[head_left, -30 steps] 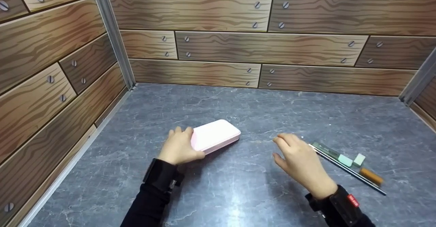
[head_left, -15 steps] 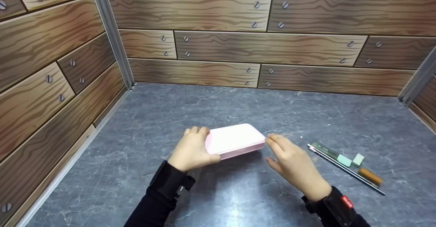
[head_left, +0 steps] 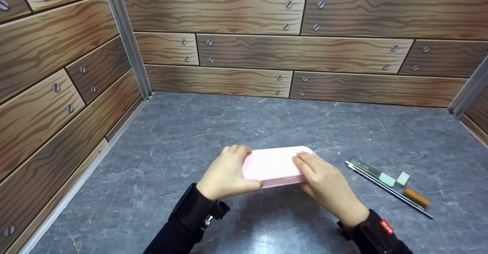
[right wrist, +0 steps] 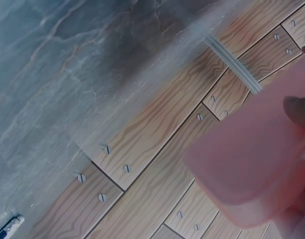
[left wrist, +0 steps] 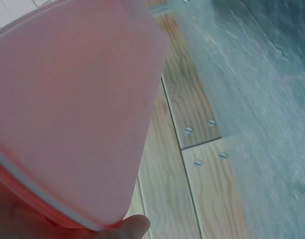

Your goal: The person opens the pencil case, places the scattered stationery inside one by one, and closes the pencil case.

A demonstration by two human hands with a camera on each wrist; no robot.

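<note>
In the head view a flat pale pink pencil case (head_left: 272, 164) with rounded corners and a whitish top is held between both hands, over the grey tabletop. The left hand (head_left: 227, 172) grips its left end, thumb along the near side and fingers at the far edge. At the other end the right hand (head_left: 328, 183) pinches it, fingers on top and thumb below the near edge. The case's smooth pink face (left wrist: 82, 109) fills much of the left wrist view. In the right wrist view a rounded pink corner (right wrist: 242, 164) shows, with a fingertip on the surface.
Right of the hands lie thin dark striped sticks (head_left: 392, 193), a dark green and mint piece (head_left: 366, 169), a small pale green block (head_left: 402, 179) and an orange-brown cylinder (head_left: 416, 197). Wood-patterned walls (head_left: 228, 52) bound the grey tabletop (head_left: 171, 132).
The left hand has carried the pencil case rightward and toward the person, turning it more level across the view. The right hand, earlier apart from it, now grips its right end.
</note>
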